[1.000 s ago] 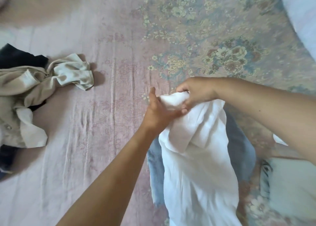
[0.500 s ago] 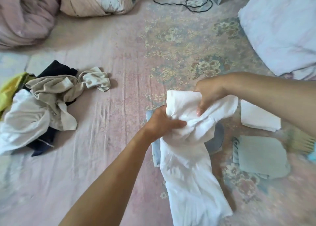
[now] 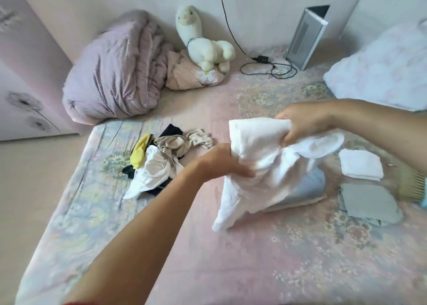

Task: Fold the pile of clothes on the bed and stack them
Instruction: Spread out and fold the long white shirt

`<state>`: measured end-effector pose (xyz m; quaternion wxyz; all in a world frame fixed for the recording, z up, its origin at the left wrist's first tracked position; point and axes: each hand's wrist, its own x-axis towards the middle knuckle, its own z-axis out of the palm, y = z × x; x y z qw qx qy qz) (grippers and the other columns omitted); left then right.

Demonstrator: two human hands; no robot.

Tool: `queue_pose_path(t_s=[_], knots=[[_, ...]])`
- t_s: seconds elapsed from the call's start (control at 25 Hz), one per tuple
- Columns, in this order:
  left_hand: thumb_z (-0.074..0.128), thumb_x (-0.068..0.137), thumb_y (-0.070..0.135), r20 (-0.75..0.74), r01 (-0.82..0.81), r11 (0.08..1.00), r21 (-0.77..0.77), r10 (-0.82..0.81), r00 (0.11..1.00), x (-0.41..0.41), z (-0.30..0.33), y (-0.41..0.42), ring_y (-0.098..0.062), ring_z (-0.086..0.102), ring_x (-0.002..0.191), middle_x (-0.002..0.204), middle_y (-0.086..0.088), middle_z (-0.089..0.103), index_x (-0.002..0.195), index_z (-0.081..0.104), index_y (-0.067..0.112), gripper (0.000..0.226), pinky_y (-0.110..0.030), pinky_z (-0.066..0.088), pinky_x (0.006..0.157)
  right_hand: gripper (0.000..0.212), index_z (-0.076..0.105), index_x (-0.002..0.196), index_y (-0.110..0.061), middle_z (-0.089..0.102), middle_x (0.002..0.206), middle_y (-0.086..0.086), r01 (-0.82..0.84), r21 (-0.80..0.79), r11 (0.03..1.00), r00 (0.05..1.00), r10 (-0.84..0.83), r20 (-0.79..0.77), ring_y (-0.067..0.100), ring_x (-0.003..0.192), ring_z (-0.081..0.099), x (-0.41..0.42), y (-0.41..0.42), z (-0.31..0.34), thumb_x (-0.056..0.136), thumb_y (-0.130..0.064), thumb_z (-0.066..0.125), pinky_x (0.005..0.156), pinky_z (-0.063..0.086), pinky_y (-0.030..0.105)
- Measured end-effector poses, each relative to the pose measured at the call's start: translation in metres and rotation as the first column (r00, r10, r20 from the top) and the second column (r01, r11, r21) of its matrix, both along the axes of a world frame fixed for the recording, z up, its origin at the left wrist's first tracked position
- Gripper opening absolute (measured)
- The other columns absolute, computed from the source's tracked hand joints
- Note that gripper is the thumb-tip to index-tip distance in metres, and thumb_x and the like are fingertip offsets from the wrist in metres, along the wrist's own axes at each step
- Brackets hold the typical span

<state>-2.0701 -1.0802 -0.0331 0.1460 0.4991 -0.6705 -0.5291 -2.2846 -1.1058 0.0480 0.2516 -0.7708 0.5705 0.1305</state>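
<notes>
Gripping white garment (image 3: pixel 261 156): both hands, apparently bunched.

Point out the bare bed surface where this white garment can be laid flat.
The widest free patch is the near bedspread, in front of the white garment both hands grip. A narrower strip runs between the unfolded pile and the purple duvet. The right side is crowded with folded pieces.

We count two hands, the left hand (image 3: pixel 220 162) and the right hand (image 3: pixel 305 122), one white garment (image 3: pixel 261 163), one loose pile of clothes (image 3: pixel 161 159), three folded pieces, one plush toy (image 3: pixel 203 39) and one rolled quilt (image 3: pixel 117 71).
</notes>
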Motion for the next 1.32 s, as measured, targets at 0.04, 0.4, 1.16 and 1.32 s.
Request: queue_pose_path(t_s=[0.04,0.4,1.16,1.32], knots=[[0.087,0.063,0.022,0.108,0.006,0.997,-0.078,0.002,0.994,0.018,0.018,0.015,-0.020,0.065,0.092,0.096,-0.004,0.071,0.101,0.067,0.009,0.045,-0.035,0.054,0.084,0.022,0.059,0.086,-0.022,0.065,0.085,0.000,-0.016,-0.034,0.999,1.000,0.015,-0.012,0.016,0.077,0.058,0.021,0.017,0.019,0.073,-0.017,0.075,0.061,0.043,0.021],[0.075,0.079,0.015,0.059,0.173,0.985,-0.017,-0.172,0.983,0.132,0.124,0.107,-0.028,0.064,0.106,0.114,-0.013,0.067,0.116,0.062,0.007,0.040,-0.049,0.051,0.093,0.009,0.069,0.076,-0.021,0.068,0.068,-0.006,0.031,0.006,0.999,0.997,-0.031,-0.069,0.011,0.062,0.062,0.132,0.107,0.135,0.072,-0.013,0.072,0.056,0.048,0.019],[0.075,0.079,0.027,0.337,-0.268,0.919,0.291,0.163,0.927,0.097,-0.246,-0.065,-0.024,0.055,0.087,0.089,-0.010,0.056,0.109,0.056,-0.006,0.049,-0.035,0.045,0.076,0.026,0.061,0.096,-0.008,0.058,0.086,0.004,-0.013,0.330,0.944,0.976,0.083,-0.199,0.020,0.075,0.054,0.150,-0.129,-0.271,0.078,-0.022,0.074,0.059,0.041,0.025],[0.075,0.079,0.021,0.354,-0.302,0.931,0.203,0.218,0.910,0.099,-0.332,-0.128,-0.020,0.059,0.087,0.090,-0.006,0.062,0.098,0.063,0.007,0.027,-0.020,0.041,0.057,0.014,0.056,0.089,-0.011,0.058,0.088,0.009,-0.031,0.220,0.975,0.992,0.057,-0.111,0.025,0.079,0.055,0.144,-0.178,-0.369,0.081,-0.015,0.066,0.065,0.041,0.028]])
